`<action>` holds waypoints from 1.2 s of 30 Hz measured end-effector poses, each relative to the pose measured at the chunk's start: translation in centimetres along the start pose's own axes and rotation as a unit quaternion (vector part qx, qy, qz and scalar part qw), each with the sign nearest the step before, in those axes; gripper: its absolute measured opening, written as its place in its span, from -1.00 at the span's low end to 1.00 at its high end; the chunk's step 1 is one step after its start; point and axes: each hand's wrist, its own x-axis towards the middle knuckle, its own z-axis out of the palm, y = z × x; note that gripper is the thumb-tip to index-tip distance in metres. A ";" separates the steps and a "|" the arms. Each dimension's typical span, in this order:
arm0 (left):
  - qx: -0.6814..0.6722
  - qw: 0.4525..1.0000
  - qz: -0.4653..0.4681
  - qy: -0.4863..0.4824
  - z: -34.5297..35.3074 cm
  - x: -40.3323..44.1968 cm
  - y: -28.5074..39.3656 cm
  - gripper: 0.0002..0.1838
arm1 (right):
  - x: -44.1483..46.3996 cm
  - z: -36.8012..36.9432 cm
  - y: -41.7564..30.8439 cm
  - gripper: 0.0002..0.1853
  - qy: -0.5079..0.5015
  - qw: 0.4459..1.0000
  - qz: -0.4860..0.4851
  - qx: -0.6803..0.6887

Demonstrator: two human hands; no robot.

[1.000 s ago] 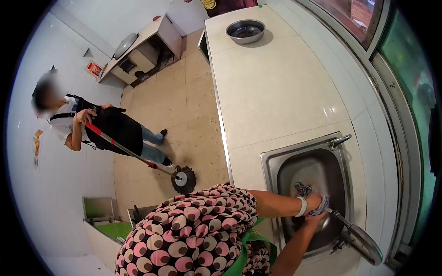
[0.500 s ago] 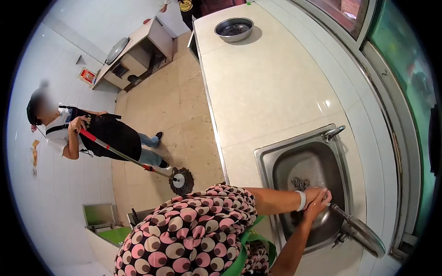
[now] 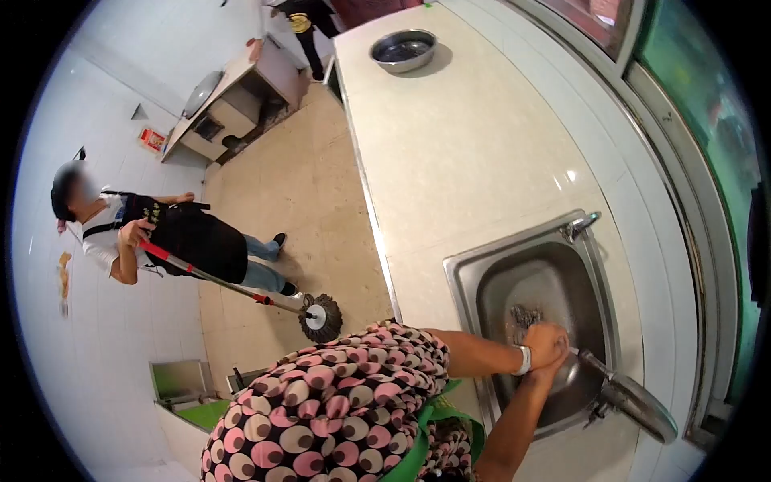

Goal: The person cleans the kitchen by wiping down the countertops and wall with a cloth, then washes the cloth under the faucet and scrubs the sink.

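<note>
My left hand, with a white band at the wrist, is closed over the steel sink. My right hand presses against it from below, its fingers mostly hidden. What the hands hold, if anything, does not show. They are beside the mouth of the curved tap. Close to my left hand, a dark, crumpled scrubber-like thing lies in the wet basin.
A metal bowl stands on the counter. At the left, a person holds a mop. Another person is at the top. A second tap sits at the sink's upper corner.
The patterned cloth seen between my hands a second ago no longer shows. My left hand now covers my right. The view has shifted, and more of the far person shows.
</note>
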 end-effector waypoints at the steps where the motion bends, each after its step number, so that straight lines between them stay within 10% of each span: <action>1: 0.021 0.998 0.046 -0.028 0.2 -0.2 -0.1 -0.86 | 0.0 -0.2 0.4 -0.57 -0.003 1.000 -0.018 -0.016; 7: 0.073 0.967 0.240 -0.037 -2.4 -0.5 -0.4 -0.85 | -1.0 2.0 2.5 -0.57 0.032 0.999 -0.017 -0.012; 15: 0.020 0.952 0.263 -0.153 -7.2 1.2 -3.3 -0.83 | -0.6 4.8 4.8 -0.57 0.025 0.964 0.152 0.218; 18: -0.313 0.912 -0.201 -0.169 -7.4 1.7 -5.4 -0.72 | -3.3 2.7 0.7 -0.53 -0.067 0.913 0.225 0.335; 20: -0.578 0.668 -0.434 -0.180 -9.1 1.9 -6.2 -0.63 | -4.8 -0.3 -1.6 -0.57 -0.062 0.966 0.175 0.181; 24: -0.648 0.613 -0.431 -0.136 -14.0 0.8 -5.7 -0.60 | -4.6 -11.1 -1.7 -0.62 0.016 0.952 -0.012 0.306; 27: -0.663 0.599 -0.432 -0.121 -16.2 0.8 -6.6 -0.58 | -5.4 -13.2 -6.9 -0.64 0.102 0.892 0.040 0.438; 32: -0.693 0.582 -0.409 -0.120 -17.7 -0.3 -5.4 -0.48 | -2.0 -17.3 -6.2 -0.67 -0.095 0.879 0.062 0.463; 36: -0.727 0.542 -0.399 -0.137 -18.4 -1.2 -4.6 -0.44 | -2.6 -14.7 -8.2 -0.69 0.006 0.912 0.057 0.407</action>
